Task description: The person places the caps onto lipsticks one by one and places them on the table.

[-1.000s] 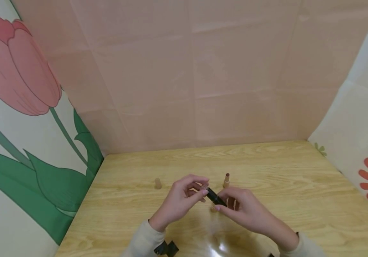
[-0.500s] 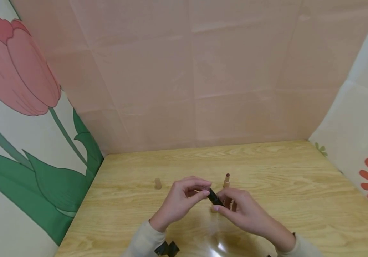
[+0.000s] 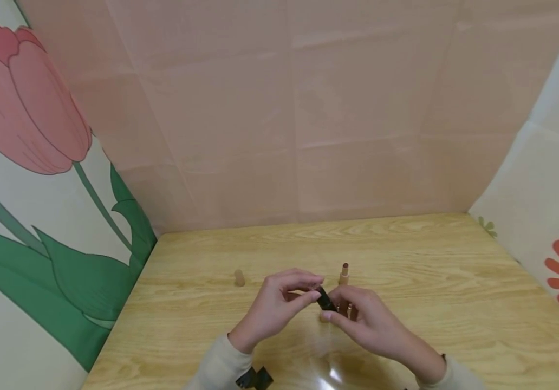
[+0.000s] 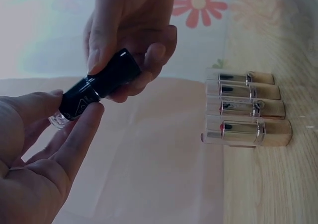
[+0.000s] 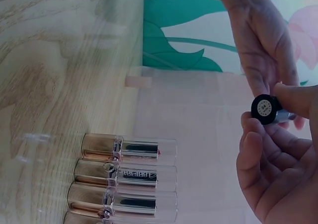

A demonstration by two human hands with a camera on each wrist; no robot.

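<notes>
Both hands hold one black lipstick tube above the table, tilted. My left hand pinches its upper end between thumb and fingers, where a clear tip shows in the left wrist view. My right hand grips the lower end; a round label on the tube's base faces the right wrist camera. Below and behind the right hand, several gold lipsticks with clear caps stand in a row, mostly hidden in the head view.
An uncapped dark red lipstick stands upright beyond the right hand. Left of it, a beige cap stands on the wooden table. A plain pinkish sheet hangs behind the table, with flower-printed sheets at both sides.
My hands have drawn slightly closer together. The black tube stands a little steeper, and less of its clear tip shows between the left fingers. The things on the table have not moved.
</notes>
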